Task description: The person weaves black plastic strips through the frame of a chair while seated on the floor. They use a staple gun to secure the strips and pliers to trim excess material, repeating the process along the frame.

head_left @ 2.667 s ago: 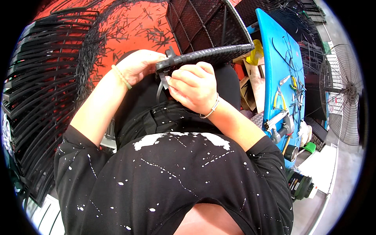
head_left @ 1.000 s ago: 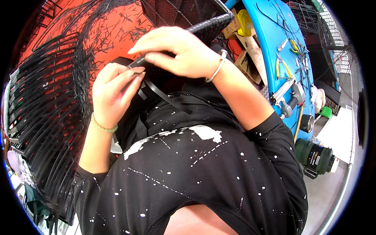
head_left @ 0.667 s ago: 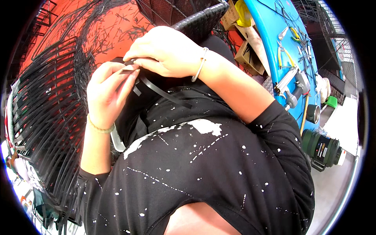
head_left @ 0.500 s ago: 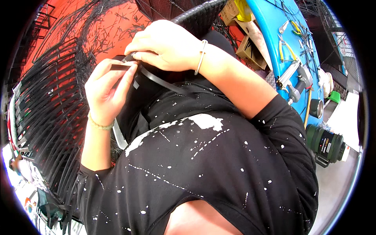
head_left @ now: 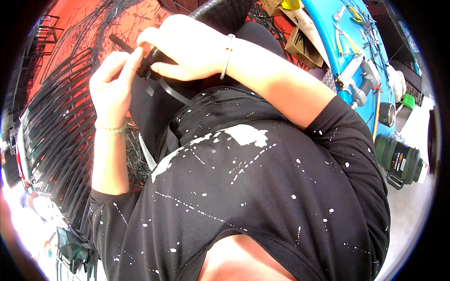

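My left hand (head_left: 112,84) has its thumb and index finger pinched together on a flat black strip (head_left: 121,43), whose end sticks out above the fingertips. Right beside it, my right hand (head_left: 190,49) curls over the end of a black woven piece (head_left: 225,16), fingers bent and thumb beneath. The right fingertips nearly meet the left ones, at the strip. Another length of black strip (head_left: 173,91) hangs from under the right hand toward my lap. What lies under the right palm is hidden.
A rack-like bundle of black curved strips (head_left: 61,131) stands at my left. Black offcuts litter the red floor (head_left: 136,23). On the right, a blue table (head_left: 328,28) carries pliers (head_left: 347,42) and a power tool (head_left: 368,82). Below it sits a cardboard box (head_left: 302,49); a green-black cylinder (head_left: 398,161) stands nearer.
Both hands have shifted left and slightly up. The strip pinched by the left hand now points up and left, past the fingertips. The right hand has lifted its fingers forward.
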### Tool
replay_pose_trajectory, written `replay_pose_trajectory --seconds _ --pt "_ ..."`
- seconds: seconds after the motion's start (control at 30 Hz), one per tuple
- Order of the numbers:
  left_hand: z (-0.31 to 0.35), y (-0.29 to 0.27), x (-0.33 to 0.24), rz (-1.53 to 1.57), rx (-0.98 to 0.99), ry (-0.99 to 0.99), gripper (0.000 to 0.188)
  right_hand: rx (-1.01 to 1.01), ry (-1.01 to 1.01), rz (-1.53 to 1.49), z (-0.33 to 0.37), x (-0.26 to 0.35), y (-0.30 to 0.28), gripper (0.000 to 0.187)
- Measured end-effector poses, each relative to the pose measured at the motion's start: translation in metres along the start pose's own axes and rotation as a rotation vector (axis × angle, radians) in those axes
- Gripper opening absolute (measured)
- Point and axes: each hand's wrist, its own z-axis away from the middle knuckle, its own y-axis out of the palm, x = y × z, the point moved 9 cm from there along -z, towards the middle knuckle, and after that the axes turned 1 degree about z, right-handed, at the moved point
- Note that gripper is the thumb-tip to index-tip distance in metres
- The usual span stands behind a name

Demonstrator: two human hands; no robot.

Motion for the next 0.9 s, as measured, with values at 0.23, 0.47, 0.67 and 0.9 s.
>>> replay_pose_trajectory --seconds 0.23,0.47,0.67,0.9 --pt "0.027 -0.002 0.074 0.584 -0.256 -0.51 0.014 -0.028 0.041 0.006 0.003 0.001 0.008 0.041" --pt "0.043 0.004 0.099 0.841 -0.395 -0.66 0.012 -0.066 0.011 -0.006 0.004 0.006 0.01 0.034" --pt "0.037 0.008 0.1 0.826 -0.273 -0.611 0.02 -0.017 0.019 -0.001 0.009 0.007 0.006 0.031" --pt "0.03 -0.004 0.073 0.342 -0.274 -0.391 0.022 -0.041 0.032 0.01 0.008 0.007 0.009 0.03"
